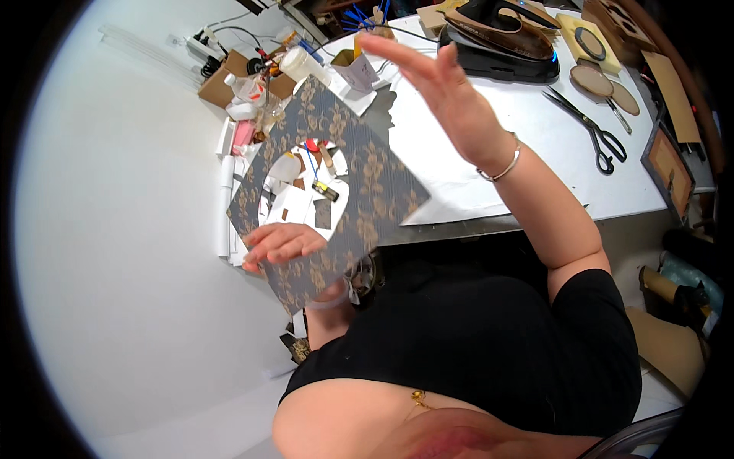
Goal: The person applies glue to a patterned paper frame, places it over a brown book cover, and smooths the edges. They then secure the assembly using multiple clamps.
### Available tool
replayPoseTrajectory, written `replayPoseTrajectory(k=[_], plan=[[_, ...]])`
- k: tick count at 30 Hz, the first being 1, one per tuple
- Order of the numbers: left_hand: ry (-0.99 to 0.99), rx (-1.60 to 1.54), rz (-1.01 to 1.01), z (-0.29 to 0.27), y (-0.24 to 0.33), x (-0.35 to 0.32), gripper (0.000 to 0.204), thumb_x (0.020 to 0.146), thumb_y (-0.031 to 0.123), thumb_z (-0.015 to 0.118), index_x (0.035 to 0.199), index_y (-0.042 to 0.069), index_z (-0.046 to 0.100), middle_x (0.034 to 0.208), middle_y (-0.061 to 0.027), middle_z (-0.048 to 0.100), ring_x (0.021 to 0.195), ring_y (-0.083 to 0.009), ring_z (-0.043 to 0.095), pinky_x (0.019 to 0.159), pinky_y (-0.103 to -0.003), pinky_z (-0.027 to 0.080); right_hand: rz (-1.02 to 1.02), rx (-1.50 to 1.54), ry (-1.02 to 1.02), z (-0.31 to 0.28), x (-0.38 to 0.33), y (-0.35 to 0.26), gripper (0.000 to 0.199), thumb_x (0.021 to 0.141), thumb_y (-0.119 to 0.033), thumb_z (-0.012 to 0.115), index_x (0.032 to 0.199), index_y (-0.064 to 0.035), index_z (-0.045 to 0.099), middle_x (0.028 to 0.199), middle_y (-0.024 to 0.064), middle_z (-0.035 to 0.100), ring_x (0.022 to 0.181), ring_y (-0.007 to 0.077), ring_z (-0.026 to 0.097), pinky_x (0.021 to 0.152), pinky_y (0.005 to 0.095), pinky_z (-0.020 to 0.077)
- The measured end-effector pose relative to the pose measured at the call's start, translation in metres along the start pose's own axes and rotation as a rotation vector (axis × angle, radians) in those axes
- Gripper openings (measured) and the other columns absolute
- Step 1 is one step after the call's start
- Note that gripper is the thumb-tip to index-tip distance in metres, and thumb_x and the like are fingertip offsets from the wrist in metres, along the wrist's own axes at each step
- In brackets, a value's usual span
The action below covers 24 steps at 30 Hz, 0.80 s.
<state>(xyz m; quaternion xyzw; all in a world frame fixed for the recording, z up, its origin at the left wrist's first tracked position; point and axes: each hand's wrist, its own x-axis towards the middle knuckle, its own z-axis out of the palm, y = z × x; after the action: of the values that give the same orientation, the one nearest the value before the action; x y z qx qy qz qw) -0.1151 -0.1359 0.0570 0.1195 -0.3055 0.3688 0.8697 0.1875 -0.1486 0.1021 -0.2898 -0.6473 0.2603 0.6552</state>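
Note:
A dark grey panel with a tan floral pattern and a round opening is held up at a tilt on the left. My left hand grips it by the lower rim of the opening, with its fingers over the front and its wrist behind the panel. Through the opening show a small yellow-and-black tool, white paper and other small pieces on the table. My right hand is raised over the table, apart from the panel, with fingers stretched out and nothing in it.
White paper covers the worktable. An iron rests on a black base at the back. Black scissors, brown oval pieces and a dark frame lie on the right. A cup and a jar stand at the back left.

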Motion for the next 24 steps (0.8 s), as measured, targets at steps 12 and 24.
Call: replayPoseTrajectory(k=[12,24], plan=[[-0.375,-0.007,-0.257,-0.026,0.009,0.023,0.049,0.098,0.024,0.075,0.145,0.020,0.061,0.129,0.0080,0.075,0.129,-0.0162,0.066,0.118,-0.045,0.034,-0.056,0.033,-0.014,0.022,0.015,-0.009,0.099,0.096,-0.085,0.005,0.150,-0.0229,0.060,0.170,0.0142,0.033,0.162,0.0336,0.017,0.130,0.0581,0.0081],[-0.061,-0.161,-0.050,0.002,-0.021,0.029,0.032,0.090,0.022,0.080,0.122,0.021,0.075,0.112,0.0049,0.080,0.121,-0.0225,0.070,0.114,-0.050,0.038,-0.036,0.082,-0.021,0.022,0.003,-0.013,0.106,0.097,-0.084,0.002,0.151,-0.0132,0.059,0.167,0.0092,0.040,0.160,0.0258,0.024,0.131,0.0489,0.0070]])
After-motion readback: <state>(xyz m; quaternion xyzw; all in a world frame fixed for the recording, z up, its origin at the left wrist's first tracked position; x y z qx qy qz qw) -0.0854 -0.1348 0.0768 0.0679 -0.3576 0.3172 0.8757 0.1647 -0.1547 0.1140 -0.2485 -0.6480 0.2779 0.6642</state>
